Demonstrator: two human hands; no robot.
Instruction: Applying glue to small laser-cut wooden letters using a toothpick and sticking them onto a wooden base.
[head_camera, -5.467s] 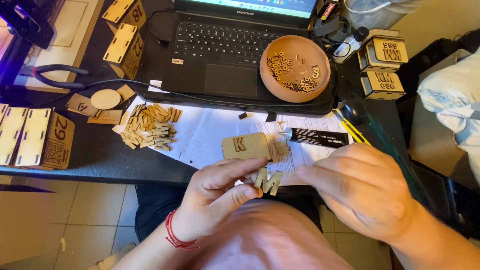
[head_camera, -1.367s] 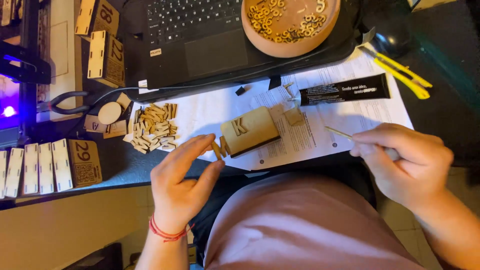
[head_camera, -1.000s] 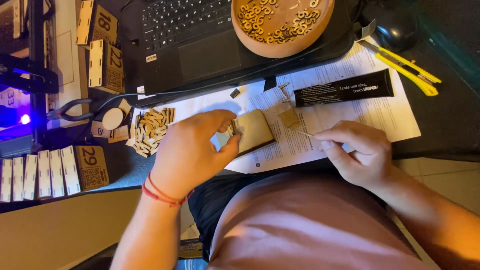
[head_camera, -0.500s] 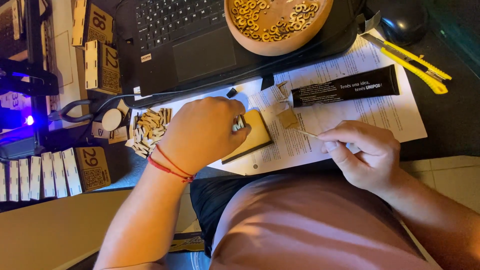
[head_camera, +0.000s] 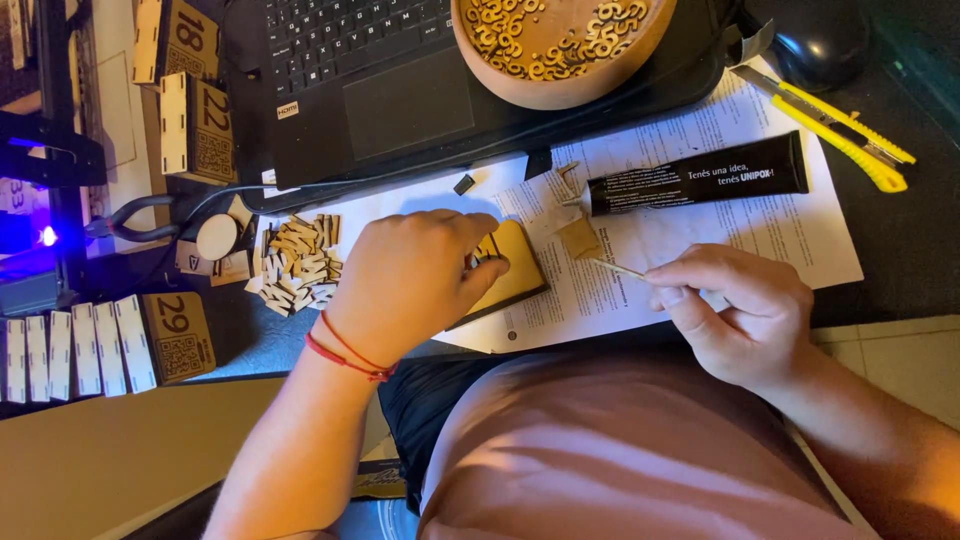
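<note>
Under my left hand (head_camera: 410, 285), fingers pressed on it, lies the wooden block (head_camera: 512, 272); at three o'clock, my right hand (head_camera: 735, 315) pinches a thin stick (head_camera: 615, 267).

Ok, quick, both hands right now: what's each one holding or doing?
Left hand: fingers pressed down on the small wooden box; grasp not clear.
Right hand: closed, pinching a thin wooden stick.

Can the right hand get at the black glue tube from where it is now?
Probably yes. The black glue tube lies on the printed paper just beyond the right hand, with nothing between them, though that hand already pinches a thin stick.
</note>
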